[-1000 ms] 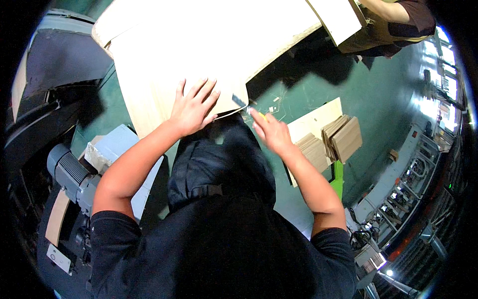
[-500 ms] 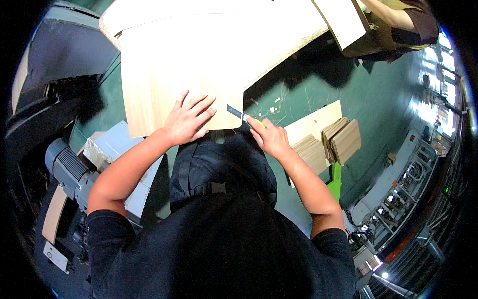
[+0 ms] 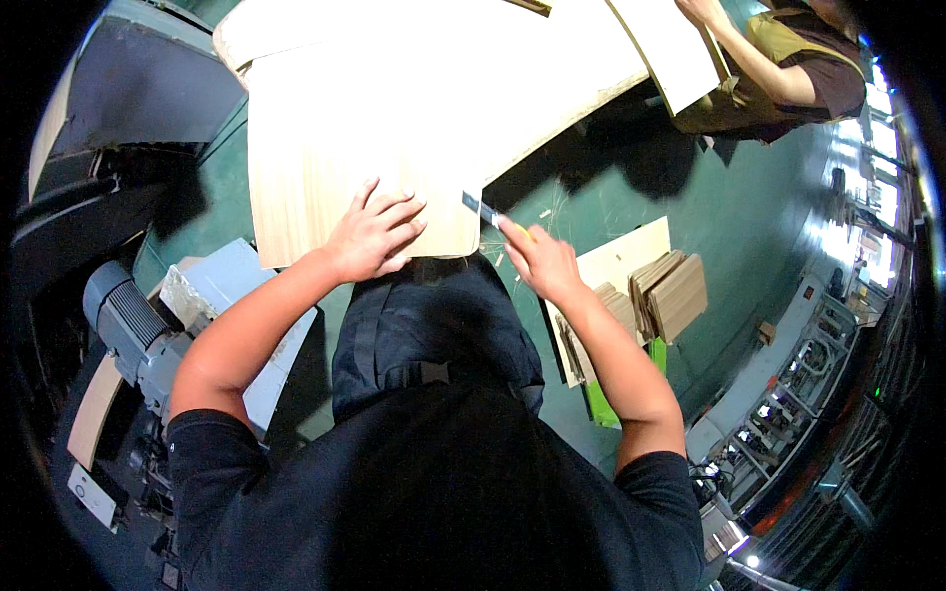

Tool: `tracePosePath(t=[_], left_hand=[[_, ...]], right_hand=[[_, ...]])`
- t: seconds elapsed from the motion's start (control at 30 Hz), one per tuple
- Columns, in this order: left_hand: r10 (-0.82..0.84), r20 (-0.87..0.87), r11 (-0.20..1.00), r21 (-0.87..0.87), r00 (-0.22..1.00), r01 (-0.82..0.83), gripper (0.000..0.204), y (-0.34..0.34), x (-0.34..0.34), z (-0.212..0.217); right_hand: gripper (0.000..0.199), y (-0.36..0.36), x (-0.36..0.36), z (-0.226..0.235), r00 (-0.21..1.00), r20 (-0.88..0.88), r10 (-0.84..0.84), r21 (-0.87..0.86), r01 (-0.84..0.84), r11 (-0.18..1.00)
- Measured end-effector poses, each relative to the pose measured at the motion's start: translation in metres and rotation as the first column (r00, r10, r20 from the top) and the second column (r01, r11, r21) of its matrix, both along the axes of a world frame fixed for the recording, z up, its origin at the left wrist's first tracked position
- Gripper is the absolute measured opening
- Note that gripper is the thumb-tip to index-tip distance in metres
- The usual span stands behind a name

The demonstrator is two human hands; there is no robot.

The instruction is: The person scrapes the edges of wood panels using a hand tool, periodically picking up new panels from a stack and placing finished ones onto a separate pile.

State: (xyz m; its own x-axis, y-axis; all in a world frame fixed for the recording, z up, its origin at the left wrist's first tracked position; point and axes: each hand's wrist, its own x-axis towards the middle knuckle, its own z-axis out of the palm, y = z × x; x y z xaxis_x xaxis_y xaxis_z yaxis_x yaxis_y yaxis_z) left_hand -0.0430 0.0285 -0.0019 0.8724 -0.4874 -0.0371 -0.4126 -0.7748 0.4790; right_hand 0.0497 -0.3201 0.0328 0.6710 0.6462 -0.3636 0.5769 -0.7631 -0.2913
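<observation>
A pale wood-grain board (image 3: pixel 296 202) lies on the worktable with its near end toward me. My left hand (image 3: pixel 372 236) rests on it near that end, fingers spread flat. At the board's right edge, my right hand (image 3: pixel 544 261) is closed around a yellow-handled flat-bladed tool (image 3: pixel 480 206). Its dark blade points up and left, lying across the edge close to the near right corner. Whether the blade touches the board, I cannot tell. Most of the handle is hidden in my fingers.
A stack of small wood panels (image 3: pixel 672 295) stands on a pale board (image 3: pixel 631 246) to my right, above a green support (image 3: pixel 601 404). A co-worker (image 3: pixel 778 79) handles another panel (image 3: pixel 670 54) at the far right. A grey motor (image 3: pixel 128 310) sits at left.
My right hand and the tool have shifted slightly right, bringing the blade to the board's edge. My left hand stays flat on the board. The co-worker's arm and head-side clothing have come further into view.
</observation>
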Motion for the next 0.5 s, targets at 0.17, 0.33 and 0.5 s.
tracePosePath(t=[0.17,0.33,0.5], left_hand=[[-0.034,0.026,0.999,-0.002,0.999,0.034,0.060,0.003,0.001,-0.002],[-0.050,0.003,0.998,-0.029,0.999,0.050,0.063,0.004,0.002,0.002],[-0.057,-0.005,0.998,-0.037,0.998,0.057,0.067,0.005,0.005,0.004]], right_hand=[[0.054,-0.019,-0.008,-0.008,1.000,-0.018,-0.004,0.053,0.005,0.999],[0.047,0.013,0.044,-0.021,0.997,0.076,-0.019,0.144,0.007,0.990],[0.046,0.043,0.108,-0.023,0.990,0.128,-0.059,0.198,0.033,0.980]])
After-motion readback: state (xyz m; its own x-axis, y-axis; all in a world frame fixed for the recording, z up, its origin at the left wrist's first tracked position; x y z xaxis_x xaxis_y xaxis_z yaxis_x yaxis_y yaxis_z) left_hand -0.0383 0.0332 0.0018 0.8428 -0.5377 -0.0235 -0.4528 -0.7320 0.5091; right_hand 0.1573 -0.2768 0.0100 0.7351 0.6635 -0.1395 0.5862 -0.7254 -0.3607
